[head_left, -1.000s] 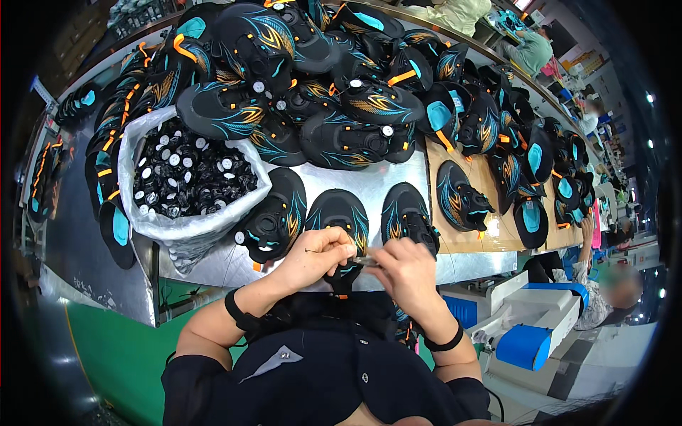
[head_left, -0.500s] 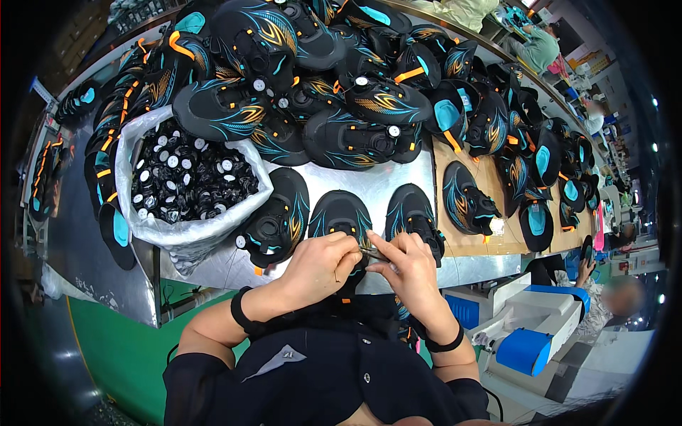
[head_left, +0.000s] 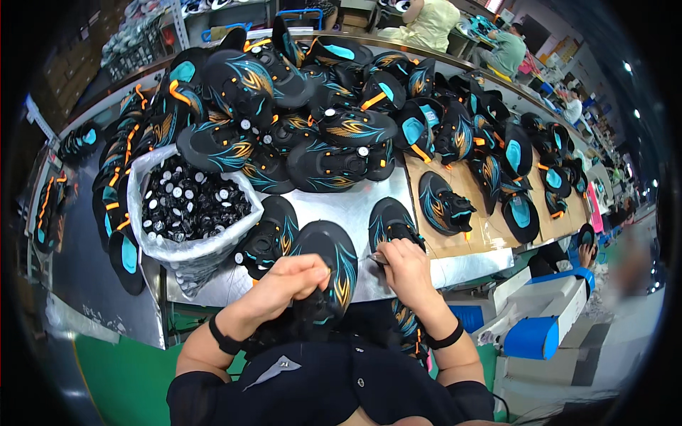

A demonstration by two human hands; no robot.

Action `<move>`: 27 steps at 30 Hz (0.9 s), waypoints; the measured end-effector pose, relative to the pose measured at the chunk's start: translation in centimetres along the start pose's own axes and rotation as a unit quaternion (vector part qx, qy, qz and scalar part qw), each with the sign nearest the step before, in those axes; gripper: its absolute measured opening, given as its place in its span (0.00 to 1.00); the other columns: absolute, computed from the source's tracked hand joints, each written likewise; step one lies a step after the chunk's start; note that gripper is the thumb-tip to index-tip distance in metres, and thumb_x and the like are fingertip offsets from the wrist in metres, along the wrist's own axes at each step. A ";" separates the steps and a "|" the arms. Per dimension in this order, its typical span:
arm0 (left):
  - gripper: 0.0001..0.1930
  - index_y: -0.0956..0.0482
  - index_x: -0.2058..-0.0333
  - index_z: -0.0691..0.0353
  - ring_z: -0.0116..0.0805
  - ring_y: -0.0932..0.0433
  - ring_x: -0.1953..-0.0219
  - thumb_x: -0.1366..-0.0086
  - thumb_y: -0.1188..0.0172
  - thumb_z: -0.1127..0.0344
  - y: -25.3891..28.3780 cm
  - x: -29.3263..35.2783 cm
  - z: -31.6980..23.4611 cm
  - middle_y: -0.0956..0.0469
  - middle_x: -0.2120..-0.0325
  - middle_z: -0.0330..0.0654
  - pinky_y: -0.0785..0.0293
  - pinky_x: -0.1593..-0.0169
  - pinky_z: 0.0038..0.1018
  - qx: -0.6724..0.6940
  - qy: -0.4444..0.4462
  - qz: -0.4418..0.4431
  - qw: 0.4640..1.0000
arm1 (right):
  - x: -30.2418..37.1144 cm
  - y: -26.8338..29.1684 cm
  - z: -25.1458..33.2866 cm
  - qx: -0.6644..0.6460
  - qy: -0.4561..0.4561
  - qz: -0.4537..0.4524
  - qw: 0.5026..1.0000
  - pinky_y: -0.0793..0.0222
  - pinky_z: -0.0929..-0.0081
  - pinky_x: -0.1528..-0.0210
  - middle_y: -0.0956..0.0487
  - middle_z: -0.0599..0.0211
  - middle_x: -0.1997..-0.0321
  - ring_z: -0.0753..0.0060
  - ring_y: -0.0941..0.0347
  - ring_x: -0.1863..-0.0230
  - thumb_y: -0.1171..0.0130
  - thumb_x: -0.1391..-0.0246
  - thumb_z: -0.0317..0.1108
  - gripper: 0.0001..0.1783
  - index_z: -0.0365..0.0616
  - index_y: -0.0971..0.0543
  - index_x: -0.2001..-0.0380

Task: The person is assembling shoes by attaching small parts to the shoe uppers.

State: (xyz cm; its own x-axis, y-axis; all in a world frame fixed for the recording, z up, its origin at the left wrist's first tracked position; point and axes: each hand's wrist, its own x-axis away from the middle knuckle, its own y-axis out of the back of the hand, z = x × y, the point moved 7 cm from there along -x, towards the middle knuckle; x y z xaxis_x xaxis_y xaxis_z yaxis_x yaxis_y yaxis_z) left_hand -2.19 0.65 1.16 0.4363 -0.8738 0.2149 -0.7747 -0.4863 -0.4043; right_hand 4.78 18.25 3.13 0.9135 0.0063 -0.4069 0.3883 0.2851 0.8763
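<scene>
In the head view I see the left hand curled closed at the black shoe just below the frame's centre, whatever it pinches hidden; apart from it, the right hand grips a small metal tool. A white bag of black parts sits centre-left.
</scene>
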 end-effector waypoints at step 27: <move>0.41 0.34 0.45 0.52 0.55 0.38 0.41 0.60 0.28 0.56 -4.2 -8.7 2.0 0.39 0.43 0.54 0.40 0.44 0.54 -0.742 -0.214 0.150 0.618 | -13.7 -6.8 -22.2 0.328 -0.114 0.047 0.937 0.27 0.60 0.65 0.27 0.65 0.56 0.60 0.26 0.60 0.45 0.53 0.29 0.15 0.49 0.25 0.59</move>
State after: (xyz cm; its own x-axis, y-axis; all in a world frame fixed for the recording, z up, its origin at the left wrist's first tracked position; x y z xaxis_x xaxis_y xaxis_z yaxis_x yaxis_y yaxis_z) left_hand -1.80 10.36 -0.79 0.0062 -0.9984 -0.0554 -0.2788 -0.0550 0.9588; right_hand -13.02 37.47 -2.96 0.9204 -0.2238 -0.3207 0.2285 -0.3578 0.9054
